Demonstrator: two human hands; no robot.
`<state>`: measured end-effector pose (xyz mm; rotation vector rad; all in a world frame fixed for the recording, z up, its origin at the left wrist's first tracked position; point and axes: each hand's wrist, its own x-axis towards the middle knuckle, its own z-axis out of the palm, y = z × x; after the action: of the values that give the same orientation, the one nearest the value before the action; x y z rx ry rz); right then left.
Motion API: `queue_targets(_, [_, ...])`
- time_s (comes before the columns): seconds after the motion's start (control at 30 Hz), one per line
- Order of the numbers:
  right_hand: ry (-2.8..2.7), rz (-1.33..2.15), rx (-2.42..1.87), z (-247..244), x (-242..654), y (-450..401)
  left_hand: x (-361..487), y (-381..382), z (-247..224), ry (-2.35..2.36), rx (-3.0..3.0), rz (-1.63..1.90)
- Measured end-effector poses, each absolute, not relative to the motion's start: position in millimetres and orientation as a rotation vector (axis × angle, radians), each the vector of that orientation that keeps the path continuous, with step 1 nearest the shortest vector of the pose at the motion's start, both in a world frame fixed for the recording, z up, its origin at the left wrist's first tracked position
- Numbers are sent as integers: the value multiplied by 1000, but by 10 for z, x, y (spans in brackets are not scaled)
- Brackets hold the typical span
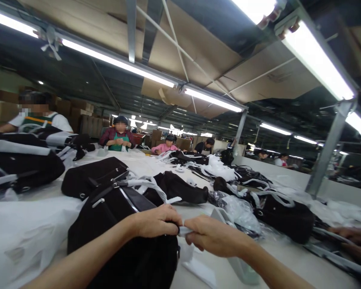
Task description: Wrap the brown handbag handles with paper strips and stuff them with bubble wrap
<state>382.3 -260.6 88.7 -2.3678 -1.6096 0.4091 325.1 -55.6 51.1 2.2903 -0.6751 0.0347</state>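
Note:
A large black bag [108, 216] with a silver zipper pull lies in front of me on the white table [276, 257]. Over its right edge, my left hand [159, 220] has its fingers pinched on something dark and small that I cannot make out. Close beside it, almost touching, my right hand [213, 235] grips a whitish strip [185, 230] between thumb and fingers. A white strip with a toothed end [173, 200] sticks out just above my left hand. Below my right hand lies a folded white piece [200, 272].
More black bags [93, 176] lie left and ahead, others [282, 216] to the right. A pale green tape dispenser [243, 269] stands beneath my right forearm. White sheeting [27, 237] covers the left. A co-worker's hands [353, 241] are at the right edge; several people sit beyond.

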Motion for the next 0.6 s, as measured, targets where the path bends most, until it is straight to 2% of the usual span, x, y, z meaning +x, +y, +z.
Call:
queue_targets(0.13, [-1518, 467, -2373, 868, 3824, -2599, 3286, -597, 282, -615, 2208, 118])
queue_targets(0.37, [-1487, 406, -2667, 831, 3694, -2404, 3229, -576, 149, -633, 2112, 164])
queue_targets(0.6, [-1018, 1007, -2261, 740, 3776, -2291, 3087, -572, 129, -618, 2025, 226])
